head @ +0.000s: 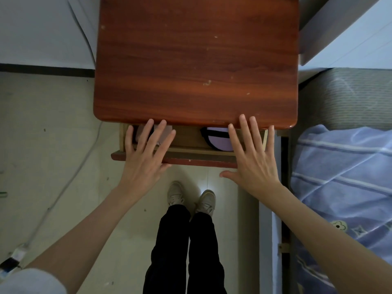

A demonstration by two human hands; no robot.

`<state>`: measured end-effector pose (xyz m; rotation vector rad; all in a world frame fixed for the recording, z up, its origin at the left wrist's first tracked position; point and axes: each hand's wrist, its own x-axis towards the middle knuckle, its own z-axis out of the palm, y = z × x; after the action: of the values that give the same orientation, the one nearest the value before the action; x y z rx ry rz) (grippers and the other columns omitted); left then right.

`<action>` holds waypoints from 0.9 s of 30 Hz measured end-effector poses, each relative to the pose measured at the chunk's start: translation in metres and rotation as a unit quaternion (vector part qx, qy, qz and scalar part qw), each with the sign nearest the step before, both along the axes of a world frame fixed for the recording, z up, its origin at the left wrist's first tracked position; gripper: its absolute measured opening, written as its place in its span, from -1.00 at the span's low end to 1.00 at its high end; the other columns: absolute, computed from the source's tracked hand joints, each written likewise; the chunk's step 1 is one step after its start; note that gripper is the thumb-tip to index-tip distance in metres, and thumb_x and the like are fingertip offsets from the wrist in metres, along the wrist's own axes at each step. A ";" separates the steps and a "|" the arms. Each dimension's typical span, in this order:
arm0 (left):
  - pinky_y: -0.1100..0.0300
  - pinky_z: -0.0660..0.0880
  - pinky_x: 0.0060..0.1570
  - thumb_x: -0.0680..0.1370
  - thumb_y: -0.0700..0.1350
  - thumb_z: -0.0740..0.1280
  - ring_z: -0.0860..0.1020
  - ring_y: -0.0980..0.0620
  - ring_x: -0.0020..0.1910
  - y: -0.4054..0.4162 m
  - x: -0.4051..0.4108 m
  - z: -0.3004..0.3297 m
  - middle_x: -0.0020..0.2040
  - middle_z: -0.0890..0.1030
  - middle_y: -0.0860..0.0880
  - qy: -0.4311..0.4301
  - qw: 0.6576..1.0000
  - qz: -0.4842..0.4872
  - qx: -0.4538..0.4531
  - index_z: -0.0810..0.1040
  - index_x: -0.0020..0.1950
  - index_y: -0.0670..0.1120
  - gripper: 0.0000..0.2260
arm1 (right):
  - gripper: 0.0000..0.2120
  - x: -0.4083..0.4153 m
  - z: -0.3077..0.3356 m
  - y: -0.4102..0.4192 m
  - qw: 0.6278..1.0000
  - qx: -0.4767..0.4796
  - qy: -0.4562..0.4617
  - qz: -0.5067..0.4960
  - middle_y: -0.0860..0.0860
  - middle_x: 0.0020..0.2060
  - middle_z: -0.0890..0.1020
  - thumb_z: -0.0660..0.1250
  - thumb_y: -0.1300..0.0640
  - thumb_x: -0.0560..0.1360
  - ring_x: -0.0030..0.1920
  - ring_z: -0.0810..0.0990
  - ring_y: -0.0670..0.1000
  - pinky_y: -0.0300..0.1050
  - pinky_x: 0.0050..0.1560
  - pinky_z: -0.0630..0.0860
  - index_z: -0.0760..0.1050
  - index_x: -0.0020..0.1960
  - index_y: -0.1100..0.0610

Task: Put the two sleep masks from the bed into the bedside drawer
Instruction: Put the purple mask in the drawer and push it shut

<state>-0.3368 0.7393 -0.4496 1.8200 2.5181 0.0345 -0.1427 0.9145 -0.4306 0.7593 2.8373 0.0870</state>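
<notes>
The bedside drawer [191,159] of the reddish wooden nightstand [195,60] stands slightly open, only a narrow gap showing. Inside on the right lies a purple sleep mask [218,140] with black trim and strap. On the left a pink sleep mask [164,132] shows between my fingers, mostly hidden. My left hand [146,158] lies flat with spread fingers over the drawer's left front edge. My right hand [252,158] rests the same way over the right front edge. Neither hand holds anything.
The bed with a blue striped cover [343,187] lies to the right, close to the nightstand. A white cable [70,183] runs across the tiled floor at left to a plug [12,259]. My legs and shoes [191,200] stand right before the drawer.
</notes>
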 end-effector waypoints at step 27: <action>-0.41 0.17 0.27 0.48 0.02 0.32 0.36 -0.24 0.32 0.049 -0.015 0.005 0.32 0.45 -0.19 0.002 0.997 0.076 0.030 0.33 0.32 -0.02 -0.56 | -0.32 -0.028 -0.007 0.017 0.989 0.080 0.089 -0.088 0.17 0.26 0.52 0.41 -0.07 0.33 0.23 0.51 0.22 0.33 0.26 0.33 0.32 0.36 0.15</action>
<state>-0.3522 0.7886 -0.4450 1.6440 2.6813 0.1134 -0.1705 0.9312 -0.4381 1.1011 2.9409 0.2339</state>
